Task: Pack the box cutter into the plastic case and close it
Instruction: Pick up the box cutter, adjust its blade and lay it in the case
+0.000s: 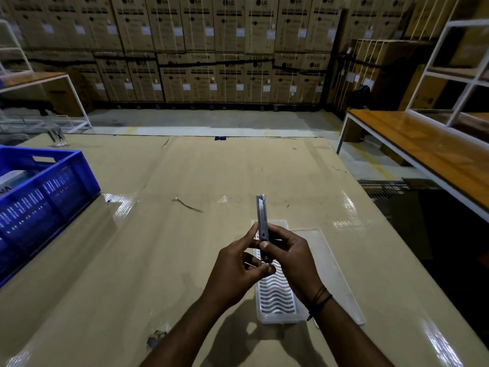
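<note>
A slim grey box cutter point(262, 215) points away from me, raised above the table. My left hand point(235, 268) pinches its near end and my right hand point(291, 258) grips its middle with the thumb on top. Under my hands lies the clear plastic case point(276, 300), open, with a wavy-patterned insert in its tray and its flat lid point(330, 266) spread out to the right. My hands hide the tray's far half.
A blue crate point(39, 202) holding a white box stands at the table's left edge. The cardboard-covered table point(185, 168) stretches ahead. A wooden bench point(423, 147) and a white shelf frame point(463, 83) stand to the right, stacked cartons point(211, 49) behind.
</note>
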`<state>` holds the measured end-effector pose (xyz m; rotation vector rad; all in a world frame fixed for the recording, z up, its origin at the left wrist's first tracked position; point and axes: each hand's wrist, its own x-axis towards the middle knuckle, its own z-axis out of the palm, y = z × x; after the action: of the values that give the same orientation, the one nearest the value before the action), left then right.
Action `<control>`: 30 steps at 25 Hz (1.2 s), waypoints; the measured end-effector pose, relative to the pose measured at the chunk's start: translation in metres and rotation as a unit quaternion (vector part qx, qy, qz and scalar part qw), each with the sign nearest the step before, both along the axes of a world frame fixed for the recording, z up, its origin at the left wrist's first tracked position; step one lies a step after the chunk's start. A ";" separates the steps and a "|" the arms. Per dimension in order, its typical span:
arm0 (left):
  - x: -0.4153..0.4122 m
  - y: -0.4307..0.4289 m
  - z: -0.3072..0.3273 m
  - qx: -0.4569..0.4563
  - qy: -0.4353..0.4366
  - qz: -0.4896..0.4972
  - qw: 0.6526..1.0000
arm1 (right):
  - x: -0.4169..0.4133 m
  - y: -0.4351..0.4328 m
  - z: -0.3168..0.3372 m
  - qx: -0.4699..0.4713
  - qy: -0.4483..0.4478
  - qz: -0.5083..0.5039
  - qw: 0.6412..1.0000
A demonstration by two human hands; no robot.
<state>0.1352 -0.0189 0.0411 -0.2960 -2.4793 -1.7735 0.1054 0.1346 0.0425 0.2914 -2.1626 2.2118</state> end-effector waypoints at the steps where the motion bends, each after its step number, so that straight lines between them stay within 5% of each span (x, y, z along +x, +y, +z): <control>1: 0.000 0.001 -0.001 -0.002 -0.002 0.001 1.000 | 0.000 0.001 0.000 0.017 0.003 -0.013 1.000; 9: -0.004 0.009 -0.015 -0.024 -0.008 0.036 0.999 | 0.001 0.004 0.004 0.213 0.028 -0.134 0.968; 21: 0.007 0.021 -0.029 -0.023 -0.007 0.008 1.000 | -0.005 0.007 0.003 0.302 -0.028 -0.159 0.940; 26: 0.000 0.011 -0.050 -0.166 -0.034 0.023 0.985 | -0.012 0.008 -0.016 0.425 -0.024 -0.166 0.890; 30: -0.001 0.010 -0.057 -0.189 -0.088 0.057 0.976 | -0.017 -0.002 -0.042 0.523 -0.028 -0.129 0.842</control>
<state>0.1338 -0.0090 -0.0162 -0.0137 -2.8848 -1.3305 0.0888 0.1329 0.0008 -0.0663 -2.9785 0.7224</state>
